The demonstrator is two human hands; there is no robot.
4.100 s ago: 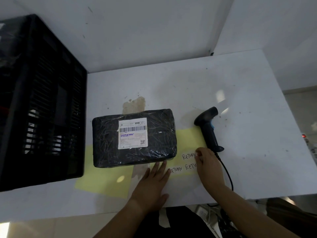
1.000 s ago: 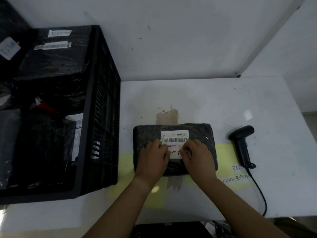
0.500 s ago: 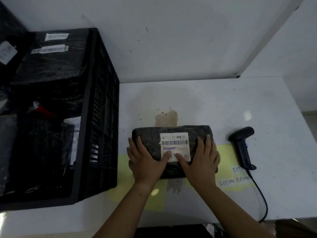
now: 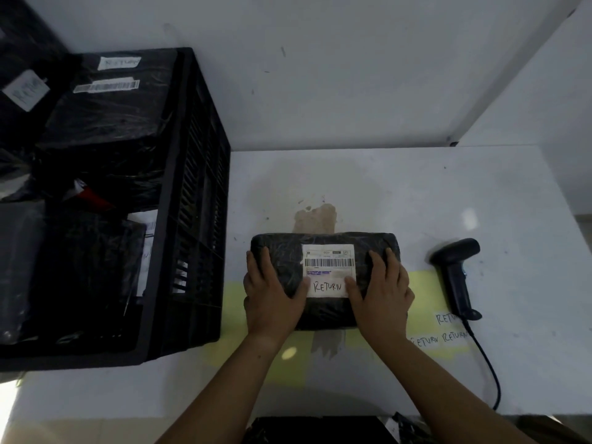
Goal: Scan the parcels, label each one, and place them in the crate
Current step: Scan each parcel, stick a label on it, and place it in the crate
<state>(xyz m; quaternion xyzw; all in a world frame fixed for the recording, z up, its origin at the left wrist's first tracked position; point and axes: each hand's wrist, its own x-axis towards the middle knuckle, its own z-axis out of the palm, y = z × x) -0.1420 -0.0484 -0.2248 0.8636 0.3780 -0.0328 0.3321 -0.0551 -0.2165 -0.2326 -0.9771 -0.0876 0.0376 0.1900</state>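
A black plastic-wrapped parcel [image 4: 325, 312] lies on the white table [image 4: 400, 193]. On its top are a barcode shipping label [image 4: 328, 259] and, stuck below the barcode, a handwritten RETURN sticker [image 4: 327, 287]. My left hand [image 4: 272, 296] lies flat on the parcel's left end, fingers reaching its left edge. My right hand [image 4: 381, 293] lies flat on the right part. Both thumbs touch the sticker's sides. The black crate [image 4: 189, 187] stands to the left, holding several wrapped parcels.
A black corded barcode scanner [image 4: 455, 277] lies to the right of the parcel. Beside its handle are spare RETURN stickers [image 4: 442, 338] on a yellow sheet [image 4: 423, 283]. A brown stain [image 4: 315, 217] marks the table behind the parcel. Walls close off the back and right.
The RETURN sticker went from the sheet onto the parcel's label. Both hands pressed it down, then slid apart towards the parcel's ends.
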